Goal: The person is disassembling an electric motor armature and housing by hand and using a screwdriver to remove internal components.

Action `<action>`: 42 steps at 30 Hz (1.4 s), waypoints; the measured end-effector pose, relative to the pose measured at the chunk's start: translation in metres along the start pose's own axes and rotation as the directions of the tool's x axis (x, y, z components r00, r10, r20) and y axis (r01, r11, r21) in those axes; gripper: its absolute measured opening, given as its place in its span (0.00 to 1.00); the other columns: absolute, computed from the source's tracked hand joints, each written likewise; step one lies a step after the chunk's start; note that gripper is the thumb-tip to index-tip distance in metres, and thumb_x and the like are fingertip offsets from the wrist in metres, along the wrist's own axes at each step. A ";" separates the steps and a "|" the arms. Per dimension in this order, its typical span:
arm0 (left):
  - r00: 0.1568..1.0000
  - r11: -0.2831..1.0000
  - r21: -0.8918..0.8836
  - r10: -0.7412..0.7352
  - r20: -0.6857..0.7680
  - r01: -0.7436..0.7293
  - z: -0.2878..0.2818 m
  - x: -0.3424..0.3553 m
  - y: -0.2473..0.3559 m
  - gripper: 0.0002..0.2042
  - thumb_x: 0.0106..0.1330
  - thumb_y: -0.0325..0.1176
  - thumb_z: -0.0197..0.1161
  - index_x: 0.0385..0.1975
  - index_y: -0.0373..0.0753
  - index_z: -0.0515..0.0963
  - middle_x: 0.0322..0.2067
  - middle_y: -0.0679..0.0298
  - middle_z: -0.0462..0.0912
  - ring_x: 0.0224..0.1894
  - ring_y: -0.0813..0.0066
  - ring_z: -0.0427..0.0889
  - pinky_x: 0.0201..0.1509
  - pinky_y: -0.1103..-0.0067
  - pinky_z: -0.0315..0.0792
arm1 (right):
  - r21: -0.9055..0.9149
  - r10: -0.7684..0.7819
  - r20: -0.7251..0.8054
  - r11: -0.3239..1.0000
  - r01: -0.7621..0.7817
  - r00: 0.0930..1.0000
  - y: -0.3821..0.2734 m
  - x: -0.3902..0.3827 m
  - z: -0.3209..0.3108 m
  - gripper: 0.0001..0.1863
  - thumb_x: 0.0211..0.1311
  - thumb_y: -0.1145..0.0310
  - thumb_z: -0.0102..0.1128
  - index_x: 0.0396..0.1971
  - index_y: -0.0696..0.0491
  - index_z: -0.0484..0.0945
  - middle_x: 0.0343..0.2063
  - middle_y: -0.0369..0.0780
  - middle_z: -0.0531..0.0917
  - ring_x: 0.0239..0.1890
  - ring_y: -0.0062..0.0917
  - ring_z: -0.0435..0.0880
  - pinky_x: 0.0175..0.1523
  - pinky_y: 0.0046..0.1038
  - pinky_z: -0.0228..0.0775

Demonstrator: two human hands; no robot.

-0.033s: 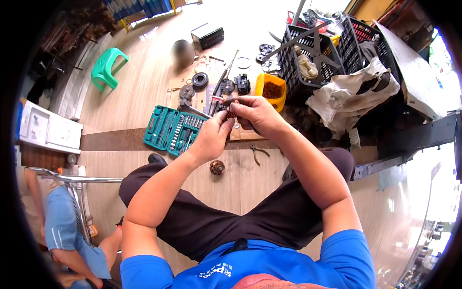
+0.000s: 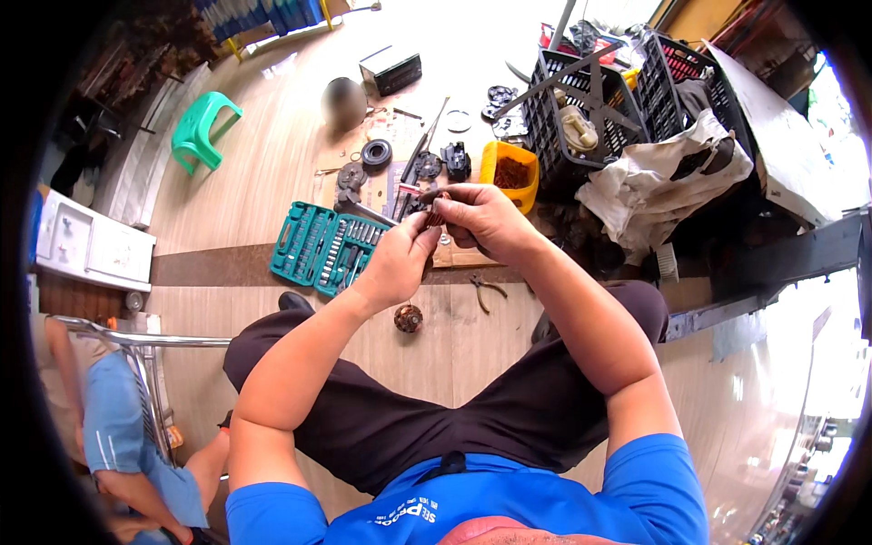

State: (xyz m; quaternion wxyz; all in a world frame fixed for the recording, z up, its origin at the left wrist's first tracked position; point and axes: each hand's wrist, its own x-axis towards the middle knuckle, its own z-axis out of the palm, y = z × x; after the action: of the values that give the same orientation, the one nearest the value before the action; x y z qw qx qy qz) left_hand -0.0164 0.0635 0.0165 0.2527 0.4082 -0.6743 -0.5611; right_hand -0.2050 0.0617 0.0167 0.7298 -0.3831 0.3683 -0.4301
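Note:
I sit on a wooden floor with both hands raised in front of me. My left hand (image 2: 398,262) and my right hand (image 2: 480,218) meet at the fingertips around a small brownish part (image 2: 437,213). Fingers hide most of this part. Below the hands a small round copper-coloured part (image 2: 408,318) lies on the floor between my knees. A pair of pliers (image 2: 488,291) lies just right of it. An open teal socket set case (image 2: 325,247) sits to the left of my hands.
Black round parts (image 2: 375,153) and tools lie beyond the hands beside a yellow tub (image 2: 509,168). Black crates (image 2: 590,100) and a white cloth bundle (image 2: 663,182) stand at the right. A green stool (image 2: 204,127) is far left. Another person (image 2: 118,427) sits at lower left by a metal frame (image 2: 145,341).

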 end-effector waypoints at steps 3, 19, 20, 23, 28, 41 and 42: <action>1.000 1.000 -0.010 0.010 0.024 -0.009 -0.005 0.001 -0.002 0.15 0.74 0.33 0.50 0.53 0.29 0.72 0.40 0.50 0.82 0.41 0.64 0.80 0.47 0.74 0.72 | 0.001 -0.017 -0.015 1.000 0.017 1.000 -0.003 -0.002 0.004 0.10 0.67 0.67 0.59 0.42 0.57 0.79 0.24 0.30 0.75 0.20 0.10 0.65 0.22 0.15 0.55; 0.890 0.871 0.373 0.411 -0.196 -0.320 0.008 0.018 -0.014 0.09 0.70 0.30 0.53 0.41 0.31 0.76 0.33 0.44 0.80 0.37 0.43 0.79 0.39 0.65 0.73 | -0.149 -0.255 -0.257 0.963 0.223 0.932 0.004 0.006 0.021 0.11 0.68 0.67 0.57 0.34 0.61 0.81 0.19 0.31 0.78 0.18 0.11 0.70 0.20 0.16 0.60; 0.866 0.837 0.417 0.462 -0.191 -0.355 0.008 0.021 -0.017 0.09 0.70 0.30 0.53 0.40 0.32 0.76 0.32 0.45 0.80 0.37 0.43 0.79 0.38 0.63 0.73 | -0.191 -0.275 -0.273 0.955 0.228 0.922 0.003 0.007 0.025 0.11 0.69 0.66 0.57 0.32 0.58 0.80 0.18 0.31 0.76 0.17 0.11 0.70 0.20 0.16 0.59; 0.852 0.817 0.455 0.483 -0.204 -0.354 0.012 0.025 -0.024 0.11 0.71 0.33 0.53 0.41 0.32 0.76 0.31 0.47 0.81 0.36 0.47 0.80 0.40 0.64 0.73 | -0.296 -0.303 -0.226 0.927 0.231 0.926 0.009 0.015 0.008 0.10 0.68 0.65 0.57 0.30 0.56 0.79 0.17 0.30 0.74 0.16 0.11 0.69 0.21 0.16 0.59; 1.000 0.961 -0.275 0.028 -0.002 -0.027 -0.010 0.020 -0.029 0.16 0.74 0.40 0.52 0.45 0.31 0.76 0.29 0.67 0.79 0.32 0.80 0.75 0.37 0.81 0.70 | -0.348 -0.136 -0.105 0.933 0.092 0.985 -0.012 0.015 0.007 0.11 0.71 0.66 0.54 0.36 0.58 0.80 0.20 0.31 0.76 0.19 0.11 0.68 0.23 0.16 0.59; 0.992 0.995 -0.009 0.101 -0.080 -0.102 -0.007 0.018 -0.020 0.15 0.72 0.37 0.55 0.46 0.30 0.78 0.19 0.70 0.74 0.23 0.87 0.68 0.27 0.85 0.64 | -0.240 -0.182 -0.120 0.959 0.149 0.976 -0.006 0.016 0.011 0.12 0.72 0.63 0.53 0.30 0.55 0.77 0.19 0.29 0.73 0.18 0.11 0.67 0.22 0.15 0.58; 0.997 0.994 -0.097 0.044 -0.058 -0.049 -0.007 0.019 -0.020 0.14 0.72 0.37 0.55 0.45 0.30 0.78 0.19 0.70 0.73 0.22 0.87 0.68 0.27 0.85 0.64 | -0.188 -0.178 -0.131 0.970 0.152 0.975 -0.006 0.014 0.013 0.13 0.72 0.63 0.53 0.30 0.54 0.77 0.18 0.29 0.73 0.17 0.11 0.67 0.22 0.15 0.57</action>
State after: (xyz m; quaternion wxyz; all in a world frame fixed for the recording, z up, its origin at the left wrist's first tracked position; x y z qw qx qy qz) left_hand -0.0155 0.0433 -0.0029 0.3041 0.3949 -0.6479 -0.5760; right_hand -0.1908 0.0500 0.0249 0.6254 -0.4428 0.4245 -0.4822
